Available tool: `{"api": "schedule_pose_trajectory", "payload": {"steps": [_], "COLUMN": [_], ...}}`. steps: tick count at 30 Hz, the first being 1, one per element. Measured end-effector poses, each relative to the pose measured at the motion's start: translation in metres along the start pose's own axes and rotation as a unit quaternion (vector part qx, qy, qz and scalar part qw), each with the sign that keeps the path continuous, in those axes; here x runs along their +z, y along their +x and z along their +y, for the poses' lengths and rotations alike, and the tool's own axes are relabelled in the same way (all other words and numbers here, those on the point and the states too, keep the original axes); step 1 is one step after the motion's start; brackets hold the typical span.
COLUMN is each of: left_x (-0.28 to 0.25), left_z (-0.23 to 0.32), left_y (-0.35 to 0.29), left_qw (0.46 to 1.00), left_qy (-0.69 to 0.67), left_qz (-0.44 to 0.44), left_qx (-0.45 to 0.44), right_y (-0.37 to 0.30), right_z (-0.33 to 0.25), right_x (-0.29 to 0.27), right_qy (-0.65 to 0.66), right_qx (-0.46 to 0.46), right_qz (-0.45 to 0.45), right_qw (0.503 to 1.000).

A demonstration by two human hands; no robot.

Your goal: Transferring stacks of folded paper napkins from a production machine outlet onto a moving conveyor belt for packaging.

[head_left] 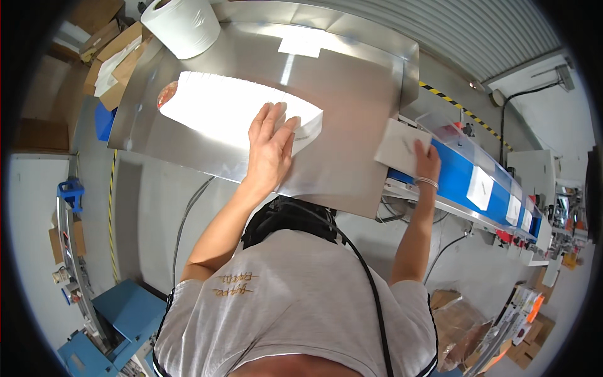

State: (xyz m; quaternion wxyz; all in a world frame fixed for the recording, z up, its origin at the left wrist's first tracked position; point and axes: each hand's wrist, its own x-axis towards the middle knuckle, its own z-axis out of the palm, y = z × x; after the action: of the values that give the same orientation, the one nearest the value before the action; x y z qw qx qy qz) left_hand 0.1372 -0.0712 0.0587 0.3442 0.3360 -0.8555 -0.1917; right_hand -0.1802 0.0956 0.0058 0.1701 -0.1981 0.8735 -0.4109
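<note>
A long row of white flat packets (213, 107), closely stacked on edge, lies across the metal table (352, 94). My left hand (270, 144) rests near the row's right end, fingers stretched over the packets. At the table's right edge, my right hand (428, 164) grips a single white packet (397, 146), its thumb and fingers at the packet's right side. This packet is held over the near end of a blue conveyor belt (455, 164). Further along the belt lie several similar packets, the closest white packet (480, 188) among them. A reddish-brown round thing (167, 95) sits against the row's left end.
A big white roll (182, 28) stands at the table's back left, beside open cardboard boxes (122, 69). A clear guard (449, 129) runs along the belt's far side. A white sheet (299, 43) lies at the table's back. Black cables (188, 207) hang below the table.
</note>
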Motion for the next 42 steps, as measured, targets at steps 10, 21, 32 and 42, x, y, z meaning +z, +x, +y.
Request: {"api": "schedule_pose_trajectory", "payload": {"steps": [10, 21, 32, 42], "left_x": [-0.002, -0.007, -0.008, -0.02], "left_z": [0.003, -0.01, -0.003, -0.02], "left_y": [0.002, 0.005, 0.006, 0.013], "left_qw": [0.998, 0.999, 0.998, 0.995], "left_qy": [0.027, 0.04, 0.038, 0.091], "left_qz": [-0.027, -0.013, -0.031, -0.031], "left_qx": [0.042, 0.021, 0.028, 0.003], "right_y": [-0.035, -0.013, -0.005, -0.045], "right_z": [-0.085, -0.014, -0.027, -0.077], "right_x": [0.08, 0.059, 0.055, 0.111], "right_qy": [0.06, 0.11, -0.051, 0.279], "right_qx": [-0.327, -0.098, -0.304, -0.131], "right_qz": [-0.297, -0.119, -0.17, -0.335], "right_qw": [0.895, 0.982, 0.936, 0.89]}}
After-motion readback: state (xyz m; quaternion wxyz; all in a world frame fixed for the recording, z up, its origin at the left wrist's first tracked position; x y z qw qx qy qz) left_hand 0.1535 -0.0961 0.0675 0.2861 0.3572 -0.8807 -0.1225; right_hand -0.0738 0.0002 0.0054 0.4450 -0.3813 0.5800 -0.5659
